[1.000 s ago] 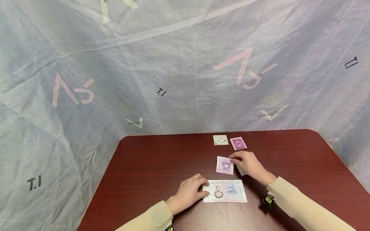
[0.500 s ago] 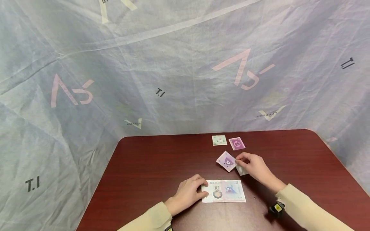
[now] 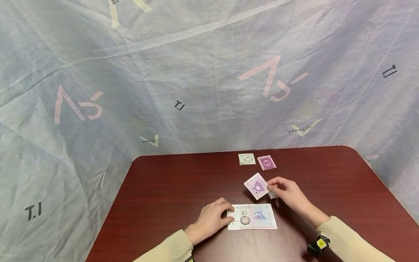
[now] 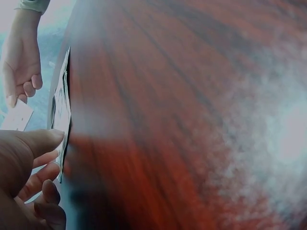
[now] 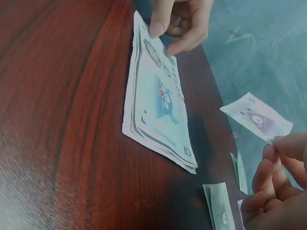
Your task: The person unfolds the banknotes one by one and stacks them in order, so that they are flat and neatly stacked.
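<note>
The person's left hand (image 3: 209, 220) rests at the left end of a stack of long notes marked 10 (image 3: 258, 217), thumb and fingertips spread at its corners; the right wrist view shows this hand (image 5: 184, 24) on the layered notes (image 5: 160, 105). Just beyond the stack, the right hand (image 3: 292, 196) pinches a smaller purple note (image 3: 256, 186) by its right corner, thumb against fingers. That note (image 5: 259, 117) is tilted and held off the table in the right wrist view. Below the right fingers lies a pale note (image 3: 272, 195), partly hidden by the hand.
At the back of the dark red table (image 3: 173, 178) lie a pale green note (image 3: 247, 159) and, to its right, a deep purple note (image 3: 267, 163). Grey printed cloth (image 3: 209, 72) hangs behind and beside the table.
The purple note has been lifted and turned cornerwise in the right hand, which has shifted slightly right and nearer the person. The left hand stays at the 10 stack.
</note>
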`<state>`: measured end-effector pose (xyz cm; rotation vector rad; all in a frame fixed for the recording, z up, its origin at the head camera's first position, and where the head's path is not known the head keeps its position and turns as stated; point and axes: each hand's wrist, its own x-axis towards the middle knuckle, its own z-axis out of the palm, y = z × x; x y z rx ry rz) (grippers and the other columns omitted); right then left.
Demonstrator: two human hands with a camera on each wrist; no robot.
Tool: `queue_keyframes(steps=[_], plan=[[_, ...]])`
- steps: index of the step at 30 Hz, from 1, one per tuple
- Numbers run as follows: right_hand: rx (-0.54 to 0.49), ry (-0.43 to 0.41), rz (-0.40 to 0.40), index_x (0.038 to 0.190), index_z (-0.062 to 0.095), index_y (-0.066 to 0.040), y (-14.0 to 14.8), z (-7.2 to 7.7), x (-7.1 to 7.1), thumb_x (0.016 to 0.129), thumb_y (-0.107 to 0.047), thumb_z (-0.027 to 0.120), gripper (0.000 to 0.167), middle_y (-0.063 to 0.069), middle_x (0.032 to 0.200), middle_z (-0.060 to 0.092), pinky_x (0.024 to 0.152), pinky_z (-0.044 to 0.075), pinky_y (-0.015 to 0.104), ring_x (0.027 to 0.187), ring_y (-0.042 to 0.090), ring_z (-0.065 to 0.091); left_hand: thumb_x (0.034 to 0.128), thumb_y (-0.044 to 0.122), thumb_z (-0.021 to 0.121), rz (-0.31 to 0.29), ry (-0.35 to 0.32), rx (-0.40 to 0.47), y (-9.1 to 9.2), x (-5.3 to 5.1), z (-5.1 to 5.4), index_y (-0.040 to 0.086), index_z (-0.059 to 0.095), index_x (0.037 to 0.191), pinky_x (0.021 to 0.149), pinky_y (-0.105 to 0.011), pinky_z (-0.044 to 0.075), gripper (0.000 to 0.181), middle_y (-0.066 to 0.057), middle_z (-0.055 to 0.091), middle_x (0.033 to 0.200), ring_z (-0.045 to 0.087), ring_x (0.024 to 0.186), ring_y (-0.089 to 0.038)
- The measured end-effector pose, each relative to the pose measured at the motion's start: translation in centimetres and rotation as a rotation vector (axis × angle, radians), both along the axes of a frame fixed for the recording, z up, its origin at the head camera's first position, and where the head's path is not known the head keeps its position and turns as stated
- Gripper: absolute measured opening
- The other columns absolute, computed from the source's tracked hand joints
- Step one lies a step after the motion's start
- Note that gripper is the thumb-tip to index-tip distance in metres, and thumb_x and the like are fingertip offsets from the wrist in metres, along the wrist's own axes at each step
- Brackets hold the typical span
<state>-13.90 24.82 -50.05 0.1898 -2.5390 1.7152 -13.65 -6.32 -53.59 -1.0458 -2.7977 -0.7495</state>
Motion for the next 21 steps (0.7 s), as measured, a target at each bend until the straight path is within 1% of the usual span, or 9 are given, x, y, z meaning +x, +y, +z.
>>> queue_keyframes(steps=[2, 5, 10, 13, 16, 19, 21], plan=[[-0.048, -0.013, 0.006, 0.105, 0.070, 0.004, 0.0, -0.1, 0.2, 0.098, -0.007, 0.070, 0.013, 0.010, 0.082, 0.068, 0.061, 0.052, 0.030, 0.069, 0.016, 0.060, 0.0872, 0.027, 0.084, -0.002, 0.005, 0.001, 0.0, 0.0, 0.0, 0.022, 0.076, 0.103, 0.070, -0.026, 0.053, 0.018, 0.013, 0.066, 0.100, 0.065, 0.085, -0.003], [-0.085, -0.043, -0.003, 0.106, 0.070, 0.004, 0.0, -0.1, 0.3, 0.098, -0.009, 0.070, 0.015, 0.008, 0.081, 0.067, 0.059, 0.051, 0.030, 0.069, 0.018, 0.060, 0.0873, 0.025, 0.084, -0.009, 0.020, 0.004, 0.0, 0.0, 0.1, 0.022, 0.076, 0.102, 0.070, -0.026, 0.053, 0.017, 0.012, 0.067, 0.100, 0.065, 0.086, -0.003], [-0.119, -0.108, -0.014, 0.111, 0.070, 0.006, -0.1, -0.3, 0.5, 0.098, -0.011, 0.071, 0.022, 0.007, 0.079, 0.066, 0.058, 0.049, 0.029, 0.069, 0.017, 0.059, 0.0890, 0.021, 0.082, -0.017, 0.023, 0.009, 0.0, 0.0, 0.2, 0.020, 0.077, 0.103, 0.072, -0.026, 0.054, 0.015, 0.011, 0.067, 0.100, 0.065, 0.087, -0.003], [-0.123, -0.105, -0.002, 0.114, 0.069, 0.006, -0.2, -0.5, 0.5, 0.098, -0.011, 0.071, 0.024, 0.007, 0.080, 0.067, 0.058, 0.049, 0.029, 0.068, 0.016, 0.058, 0.0902, 0.020, 0.080, -0.014, 0.030, 0.023, -0.1, 0.0, 0.3, 0.020, 0.077, 0.105, 0.072, -0.026, 0.054, 0.015, 0.011, 0.068, 0.101, 0.066, 0.088, -0.004], [-0.119, -0.073, 0.007, 0.117, 0.068, 0.004, -0.2, -0.6, 0.7, 0.098, -0.010, 0.071, 0.024, 0.008, 0.082, 0.069, 0.058, 0.048, 0.029, 0.067, 0.015, 0.057, 0.0914, 0.021, 0.080, -0.008, 0.054, 0.058, -0.2, -0.2, 0.4, 0.020, 0.077, 0.106, 0.072, -0.026, 0.054, 0.015, 0.010, 0.069, 0.100, 0.067, 0.088, -0.006], [-0.133, -0.059, 0.011, 0.117, 0.069, 0.003, -0.3, -0.6, 0.8, 0.097, -0.009, 0.072, 0.024, 0.007, 0.080, 0.067, 0.057, 0.047, 0.029, 0.064, 0.012, 0.055, 0.0921, 0.022, 0.080, 0.003, 0.083, 0.116, -0.1, -0.6, 0.7, 0.020, 0.077, 0.105, 0.071, -0.026, 0.054, 0.013, 0.010, 0.070, 0.100, 0.067, 0.088, -0.007], [-0.152, -0.066, 0.022, 0.117, 0.070, 0.005, -0.5, -0.5, 0.9, 0.097, -0.006, 0.071, 0.023, 0.001, 0.084, 0.067, 0.055, 0.045, 0.027, 0.062, 0.010, 0.052, 0.0924, 0.022, 0.080, 0.004, 0.096, 0.167, -0.1, -1.0, 0.9, 0.019, 0.077, 0.106, 0.070, -0.025, 0.052, 0.014, 0.009, 0.070, 0.100, 0.067, 0.086, -0.008]])
